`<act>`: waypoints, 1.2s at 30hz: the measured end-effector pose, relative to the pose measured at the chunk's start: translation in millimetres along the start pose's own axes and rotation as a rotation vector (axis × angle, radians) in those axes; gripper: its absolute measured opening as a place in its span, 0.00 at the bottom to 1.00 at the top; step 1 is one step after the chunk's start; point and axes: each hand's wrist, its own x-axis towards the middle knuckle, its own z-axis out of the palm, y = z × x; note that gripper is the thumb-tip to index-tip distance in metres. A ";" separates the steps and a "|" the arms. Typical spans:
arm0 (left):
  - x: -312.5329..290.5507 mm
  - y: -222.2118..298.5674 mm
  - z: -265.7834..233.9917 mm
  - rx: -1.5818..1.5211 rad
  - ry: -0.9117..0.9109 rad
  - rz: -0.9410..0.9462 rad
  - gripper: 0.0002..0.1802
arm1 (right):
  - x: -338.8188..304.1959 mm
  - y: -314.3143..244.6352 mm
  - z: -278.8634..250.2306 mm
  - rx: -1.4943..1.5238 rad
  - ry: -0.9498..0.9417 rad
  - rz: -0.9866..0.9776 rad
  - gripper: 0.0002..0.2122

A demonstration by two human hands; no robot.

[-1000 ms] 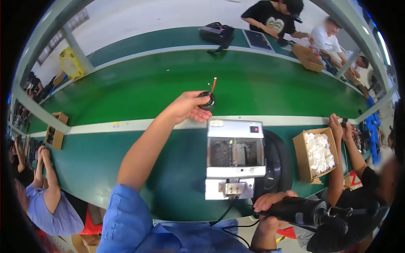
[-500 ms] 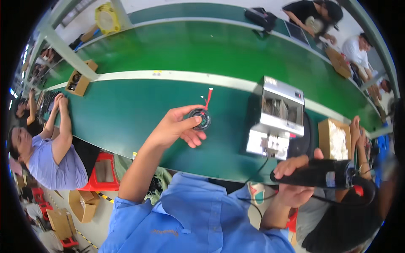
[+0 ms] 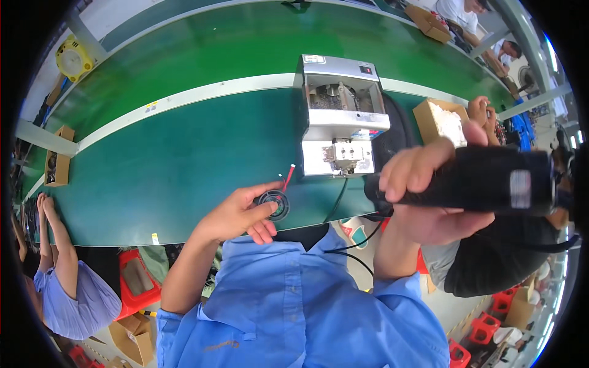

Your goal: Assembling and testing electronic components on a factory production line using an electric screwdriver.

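Observation:
My left hand (image 3: 239, 216) pinches a round black part (image 3: 281, 210) by its edge, with the thumb across its face. A short red wire lead with a white plug sticks up from that part, over the near edge of the bench. My right hand (image 3: 423, 190) is wrapped round a thick black electric screwdriver (image 3: 478, 178), held level and raised close to the camera. Its narrow end points left; the cord leaves the right end. Beyond it, on the bench, stands a silver-and-black screw feeder (image 3: 346, 116).
The dark green bench (image 3: 172, 153) has a pale rail (image 3: 202, 95) along its far side. Right of the feeder stands a cardboard box (image 3: 432, 119) of white pieces, near another person's hands (image 3: 481, 110). A black cable (image 3: 340, 199) hangs over the front edge. A co-worker (image 3: 76, 294) sits at left.
The whole view has swung right and down, so the feeder shows nearer the middle. My right hand has raised the screwdriver closer to the camera. My left hand keeps its hold on the round part.

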 end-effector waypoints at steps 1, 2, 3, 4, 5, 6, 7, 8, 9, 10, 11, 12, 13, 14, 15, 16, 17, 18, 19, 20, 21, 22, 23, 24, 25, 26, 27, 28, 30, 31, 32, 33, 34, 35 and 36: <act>-0.3 -1.3 1.3 -0.028 0.018 0.012 0.26 | 5.9 2.6 -0.3 -0.042 0.007 -0.016 0.42; -0.8 -2.9 3.0 -0.057 0.037 0.024 0.26 | 9.1 8.0 0.5 -0.030 0.034 -0.023 0.42; 0.1 -6.1 6.0 -0.055 0.032 0.023 0.26 | 12.3 10.9 -0.2 -0.081 0.049 -0.002 0.42; 1.3 -11.5 9.5 -0.096 0.090 0.066 0.26 | 15.5 14.9 -0.3 -0.127 0.062 0.018 0.42; 2.7 -15.2 12.6 -0.137 0.148 0.109 0.25 | 16.8 24.1 -1.2 -0.094 0.068 0.028 0.43; 3.8 -17.0 15.3 -0.138 0.149 0.107 0.25 | 18.5 26.4 3.0 -0.221 0.091 0.061 0.43; 4.6 -19.1 18.8 -0.184 0.172 0.126 0.25 | 19.9 28.7 7.7 -0.346 0.113 0.098 0.43; 5.4 -20.5 21.9 -0.231 0.196 0.144 0.25 | 19.0 34.6 10.3 -0.388 0.140 0.130 0.43; 5.7 -21.0 24.2 -0.237 0.202 0.141 0.25 | 19.1 37.2 13.2 -0.414 0.164 0.147 0.43; 5.1 -21.0 26.9 -0.253 0.211 0.153 0.25 | 19.3 38.9 15.6 -0.439 0.186 0.167 0.42; 4.3 -21.0 29.5 -0.270 0.223 0.166 0.26 | 16.5 42.6 10.9 -0.364 0.173 0.156 0.41; 3.8 -20.5 31.9 -0.281 0.239 0.172 0.26 | 13.4 39.6 10.9 -0.314 0.212 0.185 0.41; 5.4 -19.6 33.7 -0.291 0.251 0.169 0.26 | 9.3 34.2 11.0 -0.264 0.254 0.214 0.41; 6.5 -18.8 34.9 -0.285 0.222 0.190 0.26 | 2.6 32.4 4.6 -0.123 0.238 0.205 0.40; 7.3 -17.7 35.8 -0.279 0.194 0.212 0.26 | -4.5 26.8 2.4 -0.072 0.203 0.174 0.40; 9.7 -17.1 35.3 -0.266 0.172 0.212 0.26 | -7.7 18.0 5.8 -0.055 0.181 0.165 0.41; 12.0 -18.2 35.9 -0.279 0.187 0.208 0.26 | -13.8 12.8 14.1 -0.026 0.197 0.152 0.42; 14.5 -19.4 36.1 -0.287 0.180 0.210 0.26 | -17.2 11.9 19.6 0.063 0.146 0.100 0.37; 16.8 -20.0 35.8 -0.291 0.165 0.210 0.26 | -19.4 12.6 25.1 0.099 0.117 0.084 0.37; 17.3 -21.2 35.1 -0.288 0.163 0.208 0.26 | -21.5 14.2 29.9 0.133 0.088 0.067 0.37; 17.5 -22.3 34.6 -0.295 0.164 0.202 0.26 | -23.5 15.9 32.0 0.212 0.043 0.078 0.37; 16.6 -22.5 33.3 -0.290 0.164 0.194 0.25 | -26.2 19.8 33.5 0.196 0.017 0.071 0.36; 16.1 -22.4 32.2 -0.285 0.163 0.185 0.25 | -29.6 24.5 33.2 0.180 -0.010 0.063 0.35; 16.5 -21.4 31.9 -0.291 0.166 0.183 0.25 | -32.9 28.8 31.3 0.228 -0.020 0.073 0.33; 17.5 -20.1 31.9 -0.288 0.155 0.175 0.25 | -33.7 32.2 33.2 0.234 -0.022 0.080 0.33; 18.5 -19.2 31.7 -0.285 0.144 0.168 0.24 | -34.6 36.3 37.0 0.149 0.000 0.073 0.39; 19.3 -18.6 31.1 -0.292 0.151 0.166 0.24 | -35.4 39.5 39.1 0.065 0.022 0.065 0.45; 20.2 -18.0 30.9 -0.284 0.143 0.160 0.24 | -35.8 41.2 38.8 0.071 0.018 0.073 0.45; 20.6 -18.0 30.8 -0.282 0.140 0.152 0.23 | -36.4 44.1 37.7 0.040 0.001 0.053 0.45; 20.6 -18.6 30.8 -0.278 0.138 0.157 0.23 | -36.4 44.7 37.0 0.043 -0.002 0.059 0.45; 20.6 -19.1 30.6 -0.273 0.136 0.161 0.22 | -36.2 45.0 36.0 0.039 -0.015 0.067 0.45; 20.6 -19.4 30.3 -0.279 0.138 0.160 0.22 | -35.8 45.5 35.1 0.034 -0.028 0.075 0.45; 20.5 -20.0 30.3 -0.280 0.136 0.163 0.22 | -35.4 46.4 34.4 0.035 -0.029 0.082 0.45; 20.4 -20.6 30.1 -0.280 0.133 0.166 0.22 | -34.6 47.7 33.8 0.034 -0.046 0.076 0.45; 20.4 -21.0 29.8 -0.287 0.133 0.165 0.22 | -34.4 48.9 33.9 0.032 -0.062 0.070 0.45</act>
